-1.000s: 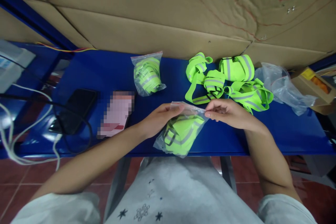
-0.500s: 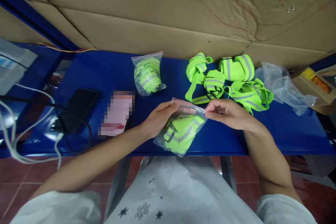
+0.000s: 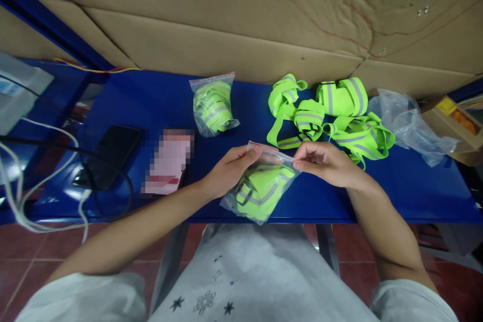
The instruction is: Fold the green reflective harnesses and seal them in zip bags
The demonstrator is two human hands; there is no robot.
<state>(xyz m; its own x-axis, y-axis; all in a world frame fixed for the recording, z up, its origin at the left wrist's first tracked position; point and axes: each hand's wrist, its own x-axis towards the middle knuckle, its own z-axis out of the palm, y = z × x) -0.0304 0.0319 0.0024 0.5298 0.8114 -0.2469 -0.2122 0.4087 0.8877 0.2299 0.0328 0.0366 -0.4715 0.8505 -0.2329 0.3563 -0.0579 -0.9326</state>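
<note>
A clear zip bag (image 3: 260, 188) with a folded neon-green reflective strap inside lies at the near edge of the blue table (image 3: 151, 105). My left hand (image 3: 226, 171) pinches the bag's top strip at its left end. My right hand (image 3: 324, 161) pinches the same strip at its right end. Both hands are closed on the bag's mouth.
A second filled bag (image 3: 213, 105) lies farther back. Loose neon-green straps (image 3: 328, 113) are piled at the back right beside empty clear bags (image 3: 409, 126) and a cardboard box (image 3: 451, 123). A black phone (image 3: 109, 156), a pink card (image 3: 168, 161) and cables (image 3: 45, 176) lie on the left.
Both hands have kept their pinch on the bag's top. The bag has shifted slightly upward and away from the table edge.
</note>
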